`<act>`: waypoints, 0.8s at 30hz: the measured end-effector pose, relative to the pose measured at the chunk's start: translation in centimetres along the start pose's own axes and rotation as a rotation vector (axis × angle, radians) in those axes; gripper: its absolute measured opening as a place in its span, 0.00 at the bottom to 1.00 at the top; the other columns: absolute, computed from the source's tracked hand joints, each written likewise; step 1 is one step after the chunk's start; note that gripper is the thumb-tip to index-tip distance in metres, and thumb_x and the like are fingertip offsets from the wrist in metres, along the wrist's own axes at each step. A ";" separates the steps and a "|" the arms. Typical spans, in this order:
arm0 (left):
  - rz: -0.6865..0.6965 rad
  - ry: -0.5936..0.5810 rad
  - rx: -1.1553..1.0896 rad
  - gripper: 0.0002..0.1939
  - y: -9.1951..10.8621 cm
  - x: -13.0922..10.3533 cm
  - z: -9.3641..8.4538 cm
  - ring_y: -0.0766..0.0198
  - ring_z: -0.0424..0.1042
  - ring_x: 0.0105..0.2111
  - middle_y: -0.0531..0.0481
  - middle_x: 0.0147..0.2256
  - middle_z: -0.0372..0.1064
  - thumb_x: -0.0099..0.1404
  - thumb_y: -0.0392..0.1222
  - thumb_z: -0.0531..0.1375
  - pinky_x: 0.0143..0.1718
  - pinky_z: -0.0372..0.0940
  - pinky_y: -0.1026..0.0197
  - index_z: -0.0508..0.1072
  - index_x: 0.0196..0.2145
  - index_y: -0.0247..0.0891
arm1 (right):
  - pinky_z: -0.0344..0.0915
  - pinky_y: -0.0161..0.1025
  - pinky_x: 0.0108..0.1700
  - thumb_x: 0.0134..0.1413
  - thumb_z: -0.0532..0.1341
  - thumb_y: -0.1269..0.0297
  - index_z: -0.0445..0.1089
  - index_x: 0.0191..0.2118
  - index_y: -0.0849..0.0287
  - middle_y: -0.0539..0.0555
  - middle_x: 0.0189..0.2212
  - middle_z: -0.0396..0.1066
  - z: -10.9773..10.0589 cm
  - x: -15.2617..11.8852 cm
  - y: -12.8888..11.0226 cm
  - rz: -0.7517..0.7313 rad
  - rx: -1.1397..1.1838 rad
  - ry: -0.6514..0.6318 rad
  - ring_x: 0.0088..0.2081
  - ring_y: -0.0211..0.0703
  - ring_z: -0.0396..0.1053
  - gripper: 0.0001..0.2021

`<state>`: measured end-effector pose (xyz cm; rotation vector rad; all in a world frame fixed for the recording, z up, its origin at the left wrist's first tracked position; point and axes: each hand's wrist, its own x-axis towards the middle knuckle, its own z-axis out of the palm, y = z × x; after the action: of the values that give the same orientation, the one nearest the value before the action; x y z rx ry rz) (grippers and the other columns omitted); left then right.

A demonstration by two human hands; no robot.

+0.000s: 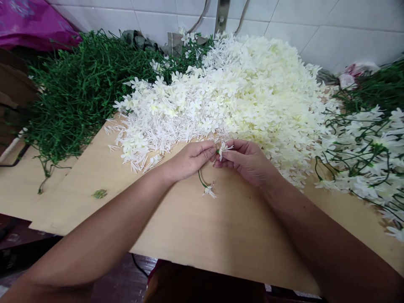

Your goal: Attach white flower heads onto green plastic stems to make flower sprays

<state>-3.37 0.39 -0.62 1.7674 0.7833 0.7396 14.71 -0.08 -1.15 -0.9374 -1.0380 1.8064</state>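
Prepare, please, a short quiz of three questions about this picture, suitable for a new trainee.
1. True or false: the right hand has a white flower at its fingertips.
2. What is heaped to the left of the pile of white flowers?
3. Complete: the curved green stem shows just below the ____.

Key: 1. True. 2. Green stems. 3. left hand.

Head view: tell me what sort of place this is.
Probably a small craft workshop or home work corner: a heap of white flowers, seemingly artificial, and a pile of green stems lie on a light-brown tabletop, with a white tiled wall behind.
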 end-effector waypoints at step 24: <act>-0.057 0.128 0.169 0.16 0.2 0.0 0.4 0.68 0.56 0.25 0.56 0.23 0.53 0.68 0.45 0.48 0.29 0.55 0.64 0.57 0.23 0.38 | 0.69 0.35 0.31 0.41 0.71 0.62 0.69 0.37 0.58 0.49 0.30 0.70 0.5 -0.8 0.1 -0.291 -0.537 0.127 0.29 0.35 0.68 0.16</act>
<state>-3.03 0.13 -0.49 1.8529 1.0033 0.7734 14.56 -1.00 -0.95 -1.1271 -1.5273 1.2313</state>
